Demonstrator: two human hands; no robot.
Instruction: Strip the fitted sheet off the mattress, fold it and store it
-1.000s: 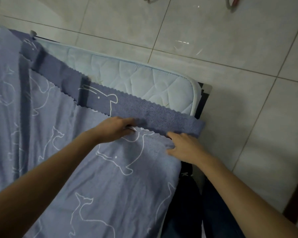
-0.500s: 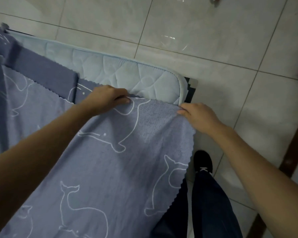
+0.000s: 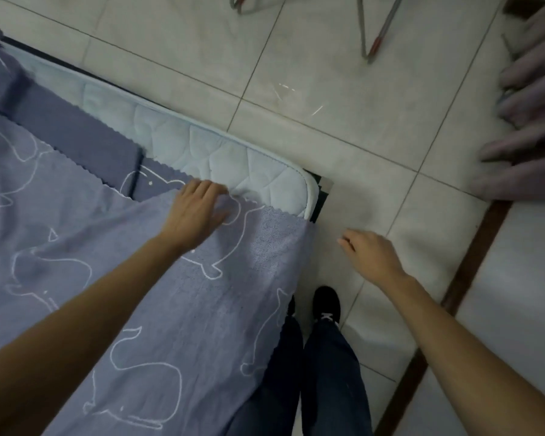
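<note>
The left grip (image 3: 199,212) and right grip (image 3: 372,256) are bare, and the left forearm (image 3: 76,325) and right forearm (image 3: 469,347) run bare to the frame's edge. The legs wear dark blue jeans (image 3: 334,372), faintly creased. A black shoe (image 3: 327,302), round-toed, carries a small white mark near its lacing.

Premises: domestic bedroom. A quilted pale-blue mattress (image 3: 252,171) lies on a low dark bed frame (image 3: 323,196), one rounded corner exposed. A blue sheet (image 3: 202,325) printed with white whale outlines covers most of the bed. The floor (image 3: 359,121) is large pale glossy tiles with thin grout lines, a household finish. Thin metal legs (image 3: 364,36) of light furniture stand on the tiles beyond the bed; what they carry is out of view. Pinkish fabric folds (image 3: 529,121), apparently a curtain, reach the floor at the right. A dark strip (image 3: 472,262) crosses the floor beside them.
</note>
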